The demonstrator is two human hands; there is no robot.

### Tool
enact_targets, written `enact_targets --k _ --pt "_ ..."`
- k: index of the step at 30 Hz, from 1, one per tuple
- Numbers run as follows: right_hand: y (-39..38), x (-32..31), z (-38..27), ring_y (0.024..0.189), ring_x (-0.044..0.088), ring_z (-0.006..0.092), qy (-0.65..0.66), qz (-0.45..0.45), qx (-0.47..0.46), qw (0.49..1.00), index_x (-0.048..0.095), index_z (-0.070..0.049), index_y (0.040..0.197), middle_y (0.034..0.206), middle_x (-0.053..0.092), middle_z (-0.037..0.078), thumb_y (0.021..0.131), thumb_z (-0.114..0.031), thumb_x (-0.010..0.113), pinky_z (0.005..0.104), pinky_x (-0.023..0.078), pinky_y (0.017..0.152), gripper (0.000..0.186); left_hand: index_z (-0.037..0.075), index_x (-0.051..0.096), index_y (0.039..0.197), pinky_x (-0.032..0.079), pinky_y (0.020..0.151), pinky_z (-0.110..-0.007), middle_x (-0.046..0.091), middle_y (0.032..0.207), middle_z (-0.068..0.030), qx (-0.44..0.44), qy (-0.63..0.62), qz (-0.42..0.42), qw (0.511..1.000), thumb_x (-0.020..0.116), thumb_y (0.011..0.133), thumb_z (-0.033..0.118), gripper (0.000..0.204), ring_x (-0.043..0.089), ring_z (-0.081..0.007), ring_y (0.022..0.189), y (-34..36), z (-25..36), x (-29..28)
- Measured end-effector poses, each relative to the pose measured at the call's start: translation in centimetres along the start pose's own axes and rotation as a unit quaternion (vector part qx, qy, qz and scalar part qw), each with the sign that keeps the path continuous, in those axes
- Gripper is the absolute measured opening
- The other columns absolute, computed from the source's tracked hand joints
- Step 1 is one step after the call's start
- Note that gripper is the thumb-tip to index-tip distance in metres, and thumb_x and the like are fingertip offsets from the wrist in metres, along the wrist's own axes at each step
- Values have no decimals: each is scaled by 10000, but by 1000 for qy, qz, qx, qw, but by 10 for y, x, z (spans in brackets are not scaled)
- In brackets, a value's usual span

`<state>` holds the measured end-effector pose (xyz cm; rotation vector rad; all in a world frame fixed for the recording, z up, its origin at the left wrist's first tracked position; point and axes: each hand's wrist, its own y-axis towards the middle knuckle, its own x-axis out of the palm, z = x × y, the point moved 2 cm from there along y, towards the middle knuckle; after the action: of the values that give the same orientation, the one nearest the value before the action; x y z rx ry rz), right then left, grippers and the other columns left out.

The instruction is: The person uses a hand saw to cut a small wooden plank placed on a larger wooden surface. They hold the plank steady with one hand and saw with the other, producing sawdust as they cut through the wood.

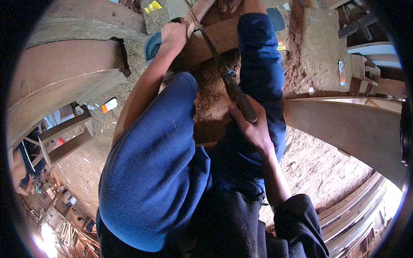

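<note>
My right hand (254, 124) is wrapped round the dark handle of what looks like a hand saw (211, 46), seen nearly edge-on. Its long thin blade slants up and left, crossing a light wooden piece (201, 12) at the top. Closed against that piece is my left hand (174, 35), just left of the blade; its fingertips are partly hidden. Beneath lies a broader wooden board (223, 35) between my feet. The blade's teeth are too small to make out.
Large planks (64, 64) stand at the left, and a wide board (348, 129) at the right. A small wooden frame (64, 139) and an orange-white packet (109, 105) lie on the dirt floor. Stacked timber (357, 215) fills the lower right. Another person (19, 172) shows at the far left.
</note>
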<state>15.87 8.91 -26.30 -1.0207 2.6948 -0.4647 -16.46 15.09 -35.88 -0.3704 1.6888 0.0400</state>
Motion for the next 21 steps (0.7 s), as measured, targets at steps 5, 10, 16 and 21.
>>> enact_targets --k 5,10,16,21 --pt "9 0 15 769 501 87 -25 3 -36 999 602 -4 1040 818 572 19 915 -196 646 258 427 699 234 65 731 896 552 761 -425 710 890 -159 -7 0 -11 1000 599 800 167 192 697 -319 873 7 -2 -8" --pt "2 -2 6 747 482 79 -38 -22 4 999 603 -7 1010 786 553 7 917 -202 646 249 418 681 220 63 730 884 549 768 -422 711 901 -170 2 1 5 1000 608 799 171 185 695 -317 888 1 -4 -8" --pt "-18 -4 12 724 457 80 -37 -21 21 999 590 -21 926 760 526 -1 914 -185 643 248 407 662 173 78 726 845 548 755 -410 712 886 -150 -17 3 6 1000 645 783 217 172 694 -303 877 3 -4 -3" --pt "-14 2 25 733 472 80 -14 0 -3 1000 593 -18 935 769 541 5 915 -164 633 249 421 679 152 83 732 900 550 789 -396 717 962 -132 -42 -3 -32 999 671 780 279 238 691 -283 926 11 -6 -6"
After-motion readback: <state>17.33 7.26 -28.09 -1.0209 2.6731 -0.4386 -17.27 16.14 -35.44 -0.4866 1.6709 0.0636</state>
